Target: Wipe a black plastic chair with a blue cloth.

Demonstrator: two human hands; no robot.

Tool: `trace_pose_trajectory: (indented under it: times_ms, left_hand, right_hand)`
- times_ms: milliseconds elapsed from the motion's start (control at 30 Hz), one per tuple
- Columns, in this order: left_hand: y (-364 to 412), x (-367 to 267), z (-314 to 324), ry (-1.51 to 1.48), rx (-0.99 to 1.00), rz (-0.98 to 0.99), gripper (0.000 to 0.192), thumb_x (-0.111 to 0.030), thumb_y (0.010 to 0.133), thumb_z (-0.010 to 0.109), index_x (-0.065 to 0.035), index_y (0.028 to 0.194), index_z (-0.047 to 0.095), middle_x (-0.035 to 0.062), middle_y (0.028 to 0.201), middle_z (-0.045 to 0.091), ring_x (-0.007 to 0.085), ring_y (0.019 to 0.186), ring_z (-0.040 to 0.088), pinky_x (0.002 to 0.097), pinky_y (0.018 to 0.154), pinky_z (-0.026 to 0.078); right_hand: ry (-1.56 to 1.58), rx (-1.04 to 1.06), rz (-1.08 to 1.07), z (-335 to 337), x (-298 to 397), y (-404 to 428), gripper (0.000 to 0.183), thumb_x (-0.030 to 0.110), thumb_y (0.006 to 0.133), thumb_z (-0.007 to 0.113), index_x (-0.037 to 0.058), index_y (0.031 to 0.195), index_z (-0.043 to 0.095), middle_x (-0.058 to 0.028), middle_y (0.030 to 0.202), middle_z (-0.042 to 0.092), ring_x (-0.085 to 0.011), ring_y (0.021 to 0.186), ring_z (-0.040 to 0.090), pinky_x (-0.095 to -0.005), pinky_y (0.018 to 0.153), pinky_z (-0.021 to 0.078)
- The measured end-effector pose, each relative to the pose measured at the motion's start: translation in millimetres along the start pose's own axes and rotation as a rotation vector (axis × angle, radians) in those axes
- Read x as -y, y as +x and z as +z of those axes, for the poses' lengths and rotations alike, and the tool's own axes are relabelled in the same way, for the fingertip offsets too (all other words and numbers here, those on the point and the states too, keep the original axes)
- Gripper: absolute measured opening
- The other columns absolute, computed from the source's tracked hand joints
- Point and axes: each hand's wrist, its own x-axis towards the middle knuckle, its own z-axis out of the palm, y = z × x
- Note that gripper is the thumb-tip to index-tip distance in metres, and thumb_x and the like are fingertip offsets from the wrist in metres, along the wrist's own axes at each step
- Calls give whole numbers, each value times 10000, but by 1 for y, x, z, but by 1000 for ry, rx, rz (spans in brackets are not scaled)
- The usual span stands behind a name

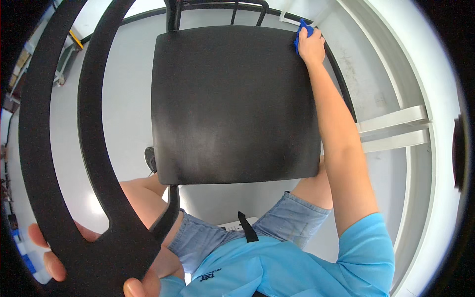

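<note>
A black chair seat (233, 104) with rounded corners lies in front of me, a pale sheen across its near part. The chair's slatted black backrest (92, 256) rises along the left, close to the camera. My left hand (139, 286) grips the lower end of that backrest, with fingers curled round its far side and the thumb on the near side. At the seat's far right corner, my right hand (312, 46) holds a bunched blue cloth (303, 35) against the edge. Part of the cloth is hidden under the fingers.
My knees are spread on either side of the seat's front edge. A white frame with crossbars (393, 130) runs along the right. Beyond the seat stands another black metal frame (222, 3). A wheeled cart (65, 61) and shelving sit at the far left on the grey floor (126, 92).
</note>
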Motion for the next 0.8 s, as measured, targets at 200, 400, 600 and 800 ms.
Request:
trace_pose_trajectory:
  times_ms: [200, 400, 600, 800]
  left_hand:
    - [8, -1, 8, 75, 17, -105, 736, -280, 630, 537, 36, 1267, 345, 285, 1339, 286, 408, 1298, 213, 536, 1065, 211]
    - [15, 16, -34, 151, 434, -171, 702, -214, 653, 519, 81, 1261, 328, 298, 1328, 295, 418, 1284, 238, 523, 1066, 218]
    - [10, 15, 1, 4, 84, 11, 685, -203, 670, 494, 101, 1259, 323, 297, 1330, 292, 417, 1290, 223, 529, 1066, 215]
    - [3, 6, 0, 14, 12, -40, 708, -216, 649, 492, 82, 1271, 331, 300, 1342, 270, 401, 1304, 200, 514, 1083, 181]
  right_hand:
    - [-14, 60, -2, -30, -39, -51, 539, 439, 858, 399, -22, 1138, 424, -274, 1099, 480, -428, 993, 511, -466, 863, 405]
    - [12, 245, -75, -88, -102, -139, 494, 358, 902, 386, -80, 1126, 426, -296, 1147, 446, -436, 1049, 454, -439, 901, 370]
    - [113, 259, -176, -117, -108, -200, 469, 255, 898, 434, -79, 1223, 370, -289, 1293, 323, -408, 1192, 352, -410, 999, 299]
    - [116, 146, -318, -89, -69, -159, 511, 297, 875, 489, -29, 1255, 386, -300, 1326, 277, -433, 1216, 308, -449, 1008, 268]
